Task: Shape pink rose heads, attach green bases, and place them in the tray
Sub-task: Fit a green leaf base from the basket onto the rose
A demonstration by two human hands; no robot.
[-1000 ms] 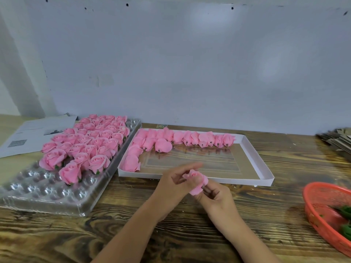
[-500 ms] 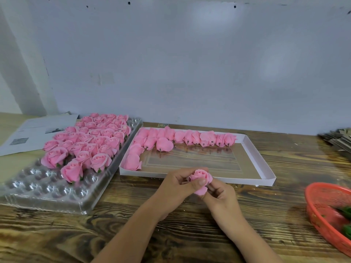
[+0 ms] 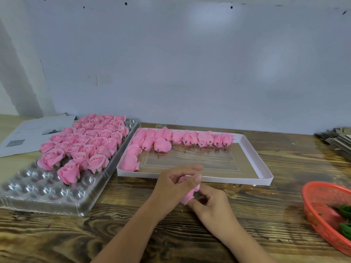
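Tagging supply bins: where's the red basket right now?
In the head view, the red basket sits at the table's far right edge, partly cut off, right of the white box, with green bases inside it.

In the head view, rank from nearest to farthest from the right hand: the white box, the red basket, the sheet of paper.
From the right hand:
1. White box, just beyond it, across the table.
2. Red basket, off to its right.
3. Sheet of paper, far left, behind the clear tray.

Craft workshop: wooden bench (image 3: 133, 234), trays of pink rose heads (image 3: 89, 141).
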